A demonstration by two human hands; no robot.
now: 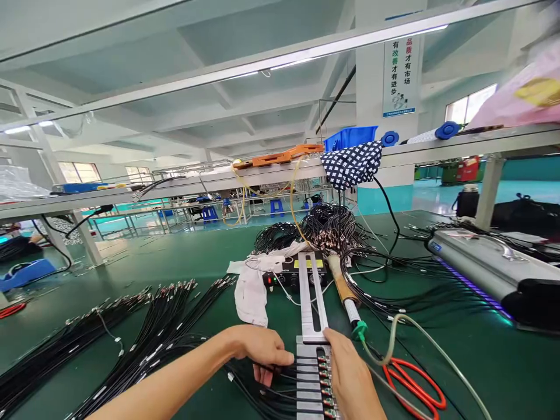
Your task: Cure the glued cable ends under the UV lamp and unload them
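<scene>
Here, low centre of frame, the metal jig (311, 373) runs lengthwise away from the person; left hand (261, 349) pinches black cables (280, 373) entering crosswise from its left, right hand (350, 379) flat, fingers together, on its right edge.

Bench mat (184, 256) dark green; cables (144, 326) black with silvery-red ends, fixture rail (311, 303) bare silver metal. Scissors (413, 382) red-handled, rag (251, 291) white, control box (291, 273) black with a yellow label, soldering iron (345, 291) tan-handled with a green collar. Up on the shelf: cloth (352, 163) navy with white checks, bin (347, 137) bright blue, tray (280, 156) orange.
</scene>
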